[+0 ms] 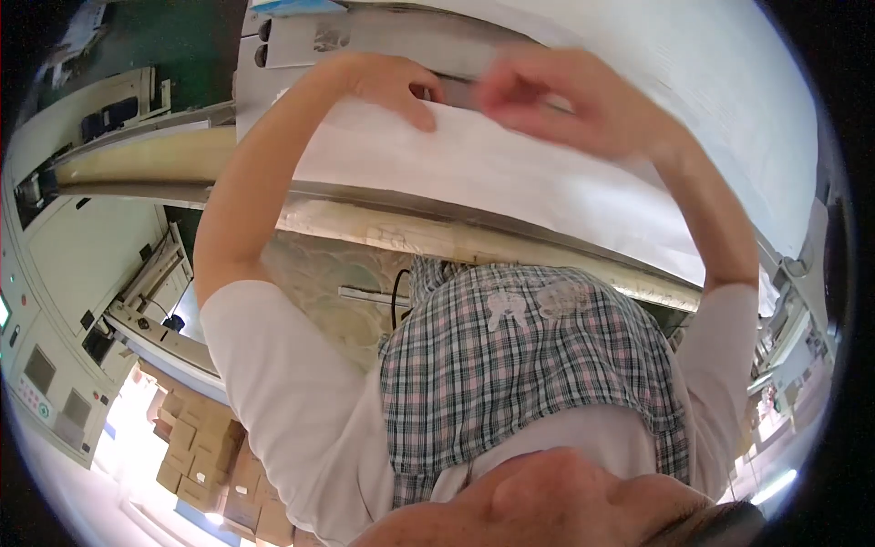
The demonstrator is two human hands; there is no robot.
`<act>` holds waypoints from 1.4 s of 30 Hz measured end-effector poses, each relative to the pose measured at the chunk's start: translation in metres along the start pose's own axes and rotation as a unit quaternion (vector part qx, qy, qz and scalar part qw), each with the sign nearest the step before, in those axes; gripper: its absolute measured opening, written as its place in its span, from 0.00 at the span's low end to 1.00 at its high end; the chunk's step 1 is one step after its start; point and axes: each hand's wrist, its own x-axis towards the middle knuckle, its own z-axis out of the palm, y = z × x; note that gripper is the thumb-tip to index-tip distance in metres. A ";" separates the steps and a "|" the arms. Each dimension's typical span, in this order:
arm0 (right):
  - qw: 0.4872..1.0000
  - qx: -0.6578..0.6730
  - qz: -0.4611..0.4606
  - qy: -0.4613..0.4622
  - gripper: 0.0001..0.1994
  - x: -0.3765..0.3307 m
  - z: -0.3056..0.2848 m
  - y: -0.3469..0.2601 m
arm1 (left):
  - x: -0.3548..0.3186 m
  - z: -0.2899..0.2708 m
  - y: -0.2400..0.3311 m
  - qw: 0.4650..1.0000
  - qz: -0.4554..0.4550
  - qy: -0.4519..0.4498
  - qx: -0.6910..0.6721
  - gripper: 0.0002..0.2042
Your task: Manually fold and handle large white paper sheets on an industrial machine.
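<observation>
A wide white sheet, paper or cloth, lies over the machine bed in front of me. My left hand rests at the sheet's far edge. Its thumb reaches down onto the white surface, and a gap shows between thumb and forefinger; the other fingers are mostly hidden. To the right, my right hand hovers near the same edge, blurred by motion. Its fingers bend toward the thumb in a ring, and whether anything thin is between them cannot be made out.
A pale metal panel runs behind the sheet, and a large white expanse spreads at the far right. A padded yellowish roller crosses before my body. Control cabinets stand at left, above stacked cardboard boxes.
</observation>
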 end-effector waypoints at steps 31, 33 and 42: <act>0.950 -0.061 0.028 0.306 0.04 -0.062 0.098 0.000 | -0.027 0.170 -0.008 0.272 0.348 0.419 -0.793 0.14; 0.951 -0.046 0.045 0.302 0.05 -0.062 0.098 0.001 | -0.029 0.171 -0.021 0.255 0.361 0.424 -0.790 0.13; 0.918 -0.325 -0.049 0.223 0.07 -0.058 0.139 0.034 | -0.073 0.159 -0.084 0.716 -0.068 0.668 -0.189 0.11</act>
